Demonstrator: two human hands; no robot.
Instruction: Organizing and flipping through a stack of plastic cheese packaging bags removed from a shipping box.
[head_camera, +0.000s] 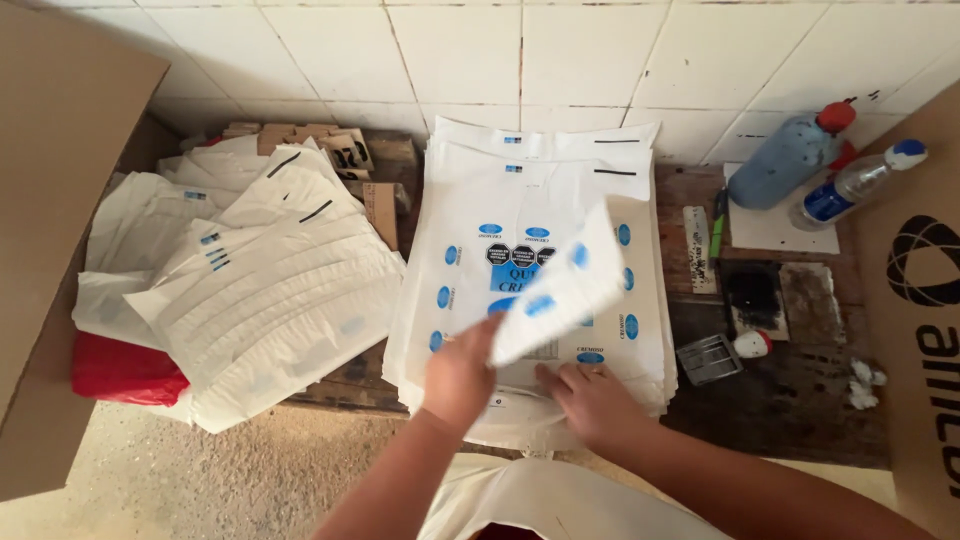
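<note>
Pinched at its lower corner in the grip of the left hand (458, 378), a thin white plastic bag printed with blue ovals (556, 288) is lifted clear of the stack, its free end flapping up and to the right. The motion blurs it, so the exact finger placement can only be guessed at; thumb and fingers seem closed on one edge. The right hand (592, 397) is laid flat, fingers spread and holding nothing, on the near edge of the tall stack of matching white printed bags (640, 330), which rests on the dark wooden tabletop (790, 400) against the white tiled wall (600, 50).

The bag is judged very light, limp and slippery, likely to cling to its neighbour; it is best taken at a corner or edge while the stack is pressed down. A looser heap of white bags (270, 300) lies to the left, beside a red bag (125, 370). Two plastic bottles (800, 160) lie at the far right.
</note>
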